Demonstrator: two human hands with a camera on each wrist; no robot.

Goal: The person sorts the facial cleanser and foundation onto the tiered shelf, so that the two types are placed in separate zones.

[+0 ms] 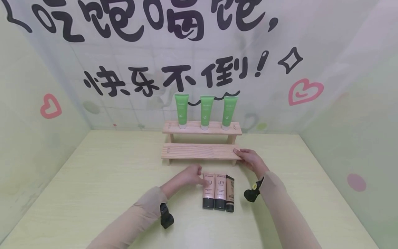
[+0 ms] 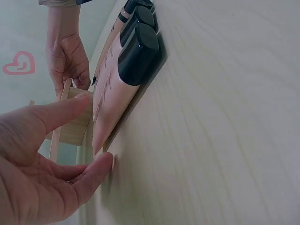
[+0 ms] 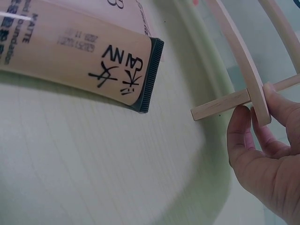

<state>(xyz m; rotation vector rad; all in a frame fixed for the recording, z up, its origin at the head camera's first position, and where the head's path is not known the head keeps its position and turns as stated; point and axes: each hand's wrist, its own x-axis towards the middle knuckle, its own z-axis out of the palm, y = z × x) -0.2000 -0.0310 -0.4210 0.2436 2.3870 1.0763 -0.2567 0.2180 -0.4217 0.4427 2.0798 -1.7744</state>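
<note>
A two-tier wooden display rack (image 1: 186, 151) stands on the table. My right hand (image 1: 252, 160) grips the right end of its lower board, thumb on top and fingers underneath, as the right wrist view shows. In front of the rack, two pink BB cream tubes (image 1: 220, 193) and a tan foundation tube (image 1: 230, 195) lie side by side, black caps toward me. My left hand (image 1: 189, 176) is at the crimped end of the leftmost pink tube (image 2: 115, 101), thumb and fingers spread apart around that end. Whether the fingertips touch the tube, I cannot tell.
Three green tubes (image 1: 206, 112) stand upright on their caps along the upper board. Behind the rack hangs a white sheet (image 1: 140, 114) with black lettering, and similar sheets flank the pale wood-grain table (image 1: 102, 180).
</note>
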